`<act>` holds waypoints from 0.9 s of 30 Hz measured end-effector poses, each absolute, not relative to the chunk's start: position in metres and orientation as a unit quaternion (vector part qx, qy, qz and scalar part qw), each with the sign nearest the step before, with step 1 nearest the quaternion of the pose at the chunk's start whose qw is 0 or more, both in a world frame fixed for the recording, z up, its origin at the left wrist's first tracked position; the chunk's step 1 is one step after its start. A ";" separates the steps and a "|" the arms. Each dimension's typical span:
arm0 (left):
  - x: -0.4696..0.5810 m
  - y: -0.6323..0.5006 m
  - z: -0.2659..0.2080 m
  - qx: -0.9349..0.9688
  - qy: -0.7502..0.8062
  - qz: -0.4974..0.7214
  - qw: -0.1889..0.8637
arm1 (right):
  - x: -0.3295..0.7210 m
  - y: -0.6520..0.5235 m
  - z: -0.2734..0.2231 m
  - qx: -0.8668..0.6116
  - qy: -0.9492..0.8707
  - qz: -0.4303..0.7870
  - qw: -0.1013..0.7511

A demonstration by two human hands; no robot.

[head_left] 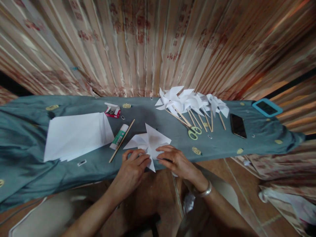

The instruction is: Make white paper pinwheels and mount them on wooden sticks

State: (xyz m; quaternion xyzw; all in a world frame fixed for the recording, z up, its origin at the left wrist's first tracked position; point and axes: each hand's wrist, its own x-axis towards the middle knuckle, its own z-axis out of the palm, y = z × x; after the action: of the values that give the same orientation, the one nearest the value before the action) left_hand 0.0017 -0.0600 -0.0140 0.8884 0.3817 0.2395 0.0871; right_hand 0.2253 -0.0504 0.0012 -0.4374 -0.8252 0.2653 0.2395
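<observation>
At the table's near edge lies a white paper pinwheel [153,140], its pointed blades partly folded and no stick on it that I can see. My left hand [134,163] has its curled fingers on the lower left of the paper. From the right, my right hand [176,161] grips the paper's right side between thumb and fingers. Both hands hide part of the pinwheel's lower edge. Just left of it, a wooden stick [121,141] rests slanted against a green and white glue stick [118,136].
A stack of white paper [74,135] lies left, beside a small open red box [113,110]. Several finished pinwheels on sticks [172,98] lie back right, near green-handled scissors [194,132]. A phone [238,125] and a blue-framed device [267,107] sit right. A curtain [148,49] hangs behind.
</observation>
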 end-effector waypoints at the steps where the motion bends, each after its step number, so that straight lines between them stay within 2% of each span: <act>1: 0.002 -0.060 -0.014 0.887 0.383 0.242 0.089 | 0.225 -0.049 0.000 -0.440 -0.819 0.271 0.251; 6: 0.002 -0.057 -0.009 0.880 0.378 0.273 0.088 | 0.219 -0.042 -0.008 -0.460 -0.792 0.274 0.294; 11: -0.006 -0.045 -0.004 0.857 0.431 0.273 0.077 | 0.215 -0.039 -0.013 -0.517 -0.753 0.292 0.283; 17: -0.012 -0.033 -0.010 0.823 0.487 0.261 0.130 | 0.210 -0.035 -0.016 -0.559 -0.708 0.316 0.295; 27: -0.004 -0.029 -0.017 0.811 0.490 0.282 0.151 | 0.205 -0.034 -0.016 -0.554 -0.727 0.266 0.306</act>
State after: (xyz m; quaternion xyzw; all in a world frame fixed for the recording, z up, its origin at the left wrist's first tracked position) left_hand -0.0041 -0.0289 -0.0170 0.8108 0.4904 0.2818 0.1506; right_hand 0.2051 -0.0338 -0.0165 -0.5544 -0.7267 0.2657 0.3064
